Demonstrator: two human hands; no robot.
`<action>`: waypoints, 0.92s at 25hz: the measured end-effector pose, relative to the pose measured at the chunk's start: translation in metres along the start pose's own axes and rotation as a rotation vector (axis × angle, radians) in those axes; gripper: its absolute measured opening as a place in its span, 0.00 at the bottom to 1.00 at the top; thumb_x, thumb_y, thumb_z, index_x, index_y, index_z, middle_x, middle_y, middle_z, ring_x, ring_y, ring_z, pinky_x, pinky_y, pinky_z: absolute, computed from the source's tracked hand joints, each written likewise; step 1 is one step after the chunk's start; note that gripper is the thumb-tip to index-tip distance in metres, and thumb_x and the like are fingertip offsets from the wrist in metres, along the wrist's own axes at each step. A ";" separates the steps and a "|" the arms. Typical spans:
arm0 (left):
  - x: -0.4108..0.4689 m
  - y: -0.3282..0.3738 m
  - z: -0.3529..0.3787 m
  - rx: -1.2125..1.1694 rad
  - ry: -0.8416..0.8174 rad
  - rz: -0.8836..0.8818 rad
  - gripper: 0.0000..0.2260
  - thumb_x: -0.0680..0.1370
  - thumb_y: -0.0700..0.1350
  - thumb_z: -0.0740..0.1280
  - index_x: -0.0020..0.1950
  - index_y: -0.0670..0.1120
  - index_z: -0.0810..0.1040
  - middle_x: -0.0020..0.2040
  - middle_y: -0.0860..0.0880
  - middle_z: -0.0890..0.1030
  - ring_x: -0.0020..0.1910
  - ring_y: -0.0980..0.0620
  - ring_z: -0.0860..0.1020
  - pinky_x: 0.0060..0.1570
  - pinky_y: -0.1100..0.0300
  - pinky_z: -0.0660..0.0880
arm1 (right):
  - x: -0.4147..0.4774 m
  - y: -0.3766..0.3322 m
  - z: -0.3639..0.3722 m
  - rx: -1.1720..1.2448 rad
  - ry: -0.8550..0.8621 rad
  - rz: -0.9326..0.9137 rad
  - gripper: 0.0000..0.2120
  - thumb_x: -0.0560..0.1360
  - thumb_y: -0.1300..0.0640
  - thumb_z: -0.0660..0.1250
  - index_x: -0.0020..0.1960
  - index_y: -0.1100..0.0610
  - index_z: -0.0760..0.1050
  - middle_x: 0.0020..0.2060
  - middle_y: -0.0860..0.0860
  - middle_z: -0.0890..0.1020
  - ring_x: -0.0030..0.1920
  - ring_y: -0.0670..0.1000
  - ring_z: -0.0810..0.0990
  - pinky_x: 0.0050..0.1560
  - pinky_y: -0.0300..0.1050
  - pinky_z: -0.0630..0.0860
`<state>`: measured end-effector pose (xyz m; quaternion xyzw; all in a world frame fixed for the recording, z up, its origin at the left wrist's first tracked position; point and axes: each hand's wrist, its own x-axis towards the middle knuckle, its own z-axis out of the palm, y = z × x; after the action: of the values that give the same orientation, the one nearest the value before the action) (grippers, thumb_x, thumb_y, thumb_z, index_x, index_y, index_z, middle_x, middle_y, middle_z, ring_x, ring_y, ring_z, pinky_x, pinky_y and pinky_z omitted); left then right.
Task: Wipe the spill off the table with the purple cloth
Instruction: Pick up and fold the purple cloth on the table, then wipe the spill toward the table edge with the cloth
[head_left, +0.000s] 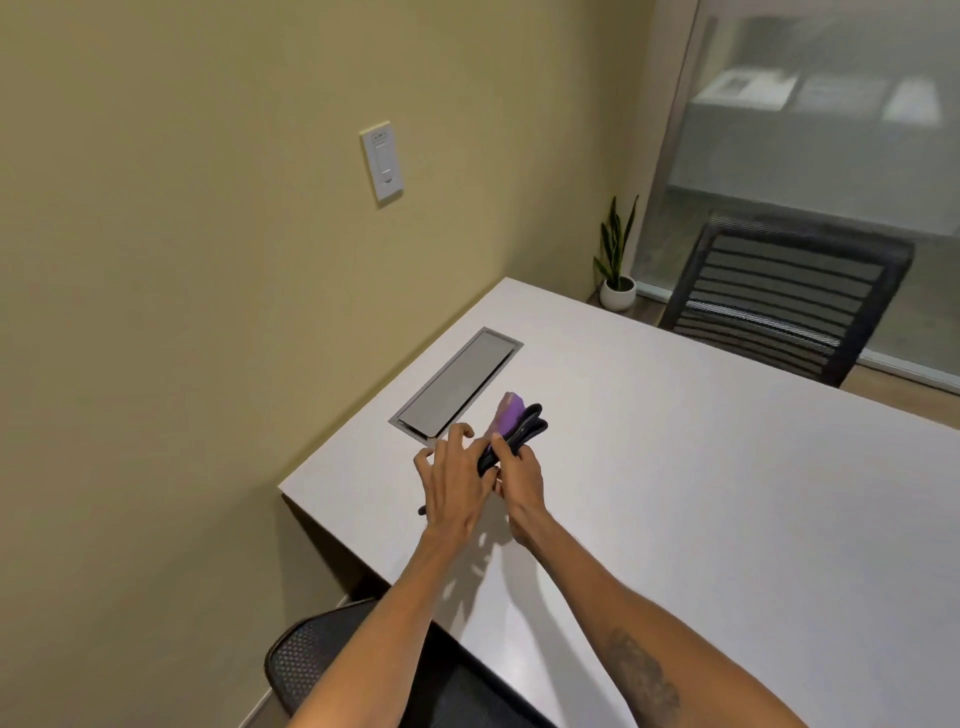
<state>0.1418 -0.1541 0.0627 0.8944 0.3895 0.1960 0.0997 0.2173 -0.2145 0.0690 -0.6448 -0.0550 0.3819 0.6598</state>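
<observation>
A folded bundle of cloth lies near the far left corner of the white table (675, 467): a purple cloth (506, 415) shows at its far end, with dark cloth (522, 434) folded beside it. My right hand (522, 480) grips the near end of the bundle. My left hand (452, 478) hovers just left of it with fingers spread, touching the bundle's edge. No spill is visible on the tabletop.
A grey metal cable hatch (457, 387) is set flush in the table beyond my hands. A black mesh chair (784, 296) stands at the far side, another chair (322, 660) below my arms. A small potted plant (617, 270) sits on the floor by the glass wall.
</observation>
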 end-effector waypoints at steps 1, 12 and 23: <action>-0.008 0.018 0.001 0.007 0.004 0.031 0.15 0.74 0.50 0.74 0.60 0.57 0.81 0.59 0.50 0.76 0.52 0.49 0.79 0.57 0.48 0.69 | -0.007 -0.003 -0.016 -0.021 0.071 -0.007 0.15 0.77 0.48 0.66 0.57 0.56 0.76 0.48 0.54 0.85 0.48 0.52 0.84 0.50 0.48 0.82; -0.127 0.209 -0.005 -0.205 -0.166 0.293 0.17 0.82 0.53 0.56 0.69 0.59 0.75 0.66 0.54 0.71 0.65 0.50 0.67 0.63 0.52 0.55 | -0.112 -0.024 -0.235 -0.123 0.402 -0.127 0.08 0.74 0.50 0.67 0.47 0.54 0.79 0.41 0.51 0.85 0.43 0.54 0.84 0.48 0.53 0.82; -0.250 0.319 0.027 -0.770 -0.567 0.048 0.07 0.75 0.46 0.73 0.53 0.50 0.84 0.45 0.54 0.86 0.44 0.56 0.84 0.51 0.60 0.77 | -0.233 0.015 -0.452 -0.431 0.613 -0.141 0.05 0.74 0.55 0.67 0.44 0.57 0.75 0.36 0.52 0.79 0.37 0.55 0.75 0.34 0.45 0.67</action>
<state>0.2078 -0.5543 0.0761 0.8193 0.2252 0.0767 0.5217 0.3024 -0.7162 0.0799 -0.8478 0.0216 0.1048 0.5194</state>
